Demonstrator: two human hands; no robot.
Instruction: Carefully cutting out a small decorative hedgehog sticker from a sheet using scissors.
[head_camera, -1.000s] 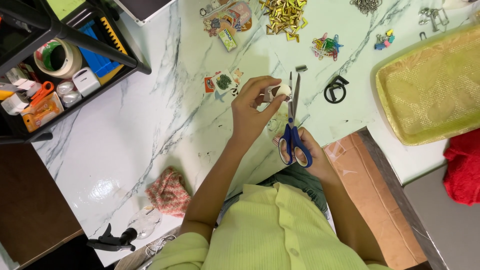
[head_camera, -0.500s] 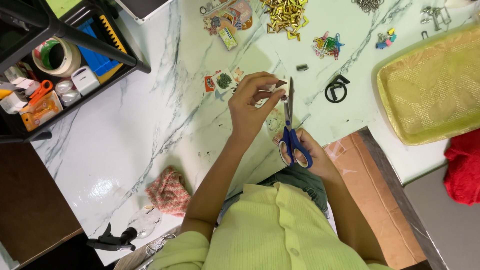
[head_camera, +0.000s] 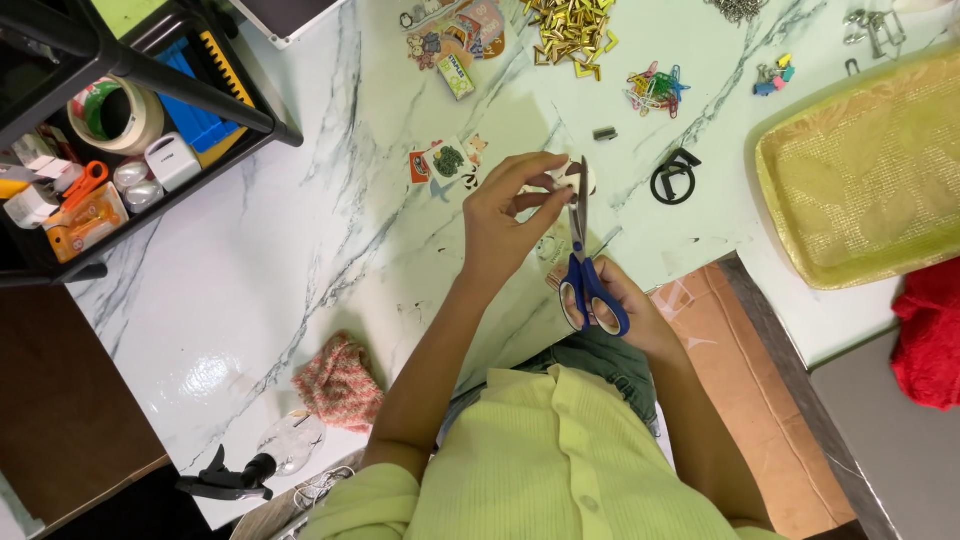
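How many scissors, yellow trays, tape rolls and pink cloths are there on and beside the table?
Blue-handled scissors, in the right hand: 1
Yellow tray: 1
Tape roll: 1
Pink cloth: 1
Total: 4

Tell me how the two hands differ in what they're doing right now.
The left hand is raised over the marble table, fingers pinching a small paper piece; the right hand sits lower, nearer the body, fingers through the blue handles of the scissors. The left hand holds the piece steady, while the right hand works the blades. Both meet at the paper piece.
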